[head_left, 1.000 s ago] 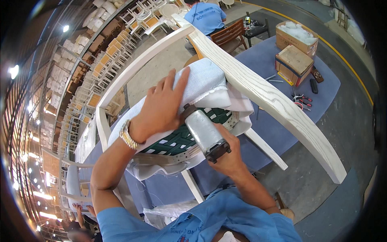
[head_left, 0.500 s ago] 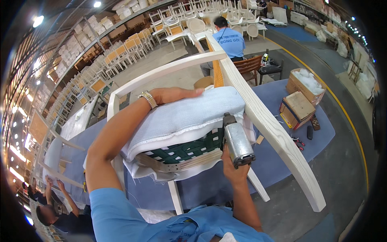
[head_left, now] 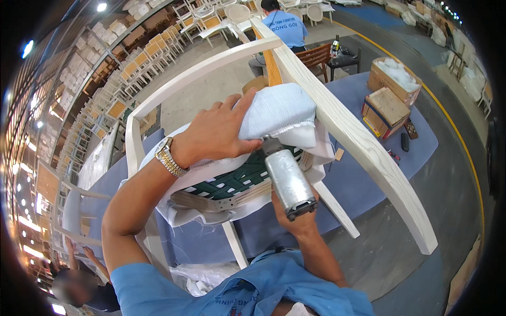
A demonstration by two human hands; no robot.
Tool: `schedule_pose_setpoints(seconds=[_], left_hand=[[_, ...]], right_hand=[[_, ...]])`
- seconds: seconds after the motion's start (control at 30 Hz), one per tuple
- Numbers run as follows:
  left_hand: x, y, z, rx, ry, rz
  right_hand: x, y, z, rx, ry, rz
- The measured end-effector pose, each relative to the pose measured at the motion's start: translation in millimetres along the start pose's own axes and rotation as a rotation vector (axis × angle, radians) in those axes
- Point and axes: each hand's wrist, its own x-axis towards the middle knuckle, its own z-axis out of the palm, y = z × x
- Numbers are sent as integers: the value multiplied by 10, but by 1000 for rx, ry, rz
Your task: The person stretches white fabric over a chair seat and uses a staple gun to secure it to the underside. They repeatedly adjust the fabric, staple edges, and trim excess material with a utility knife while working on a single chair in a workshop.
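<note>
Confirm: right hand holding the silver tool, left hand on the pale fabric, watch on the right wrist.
Wrong side: the head view shows the watch on the left wrist. Right hand holding the silver tool, left hand on the pale fabric: correct.

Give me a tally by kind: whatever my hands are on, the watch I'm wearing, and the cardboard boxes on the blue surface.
Staple gun in the right hand: 1
White-framed chair under the left hand: 1
Metal-band wristwatch: 1
Cardboard boxes: 2
Total: 5

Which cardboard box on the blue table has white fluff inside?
The farther box, open and heaped with white fluff; the nearer box shows a flat brown top.
</note>
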Motion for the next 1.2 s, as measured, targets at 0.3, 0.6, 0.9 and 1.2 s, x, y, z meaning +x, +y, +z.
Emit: schedule_pose_setpoints(seconds=[0.3, 0.6, 0.9, 1.2], left_hand=[[-1, 65, -4, 23, 9, -9], [20, 107, -2, 29, 12, 14], [-238, 62, -264, -263, -47, 391], [275, -798, -31, -602, -359, -33]], right_hand=[[90, -146, 77, 114, -5, 7], [120, -152, 63, 172, -56, -10], [3, -41, 50, 130, 57, 69], [1, 214, 31, 63, 7, 156]])
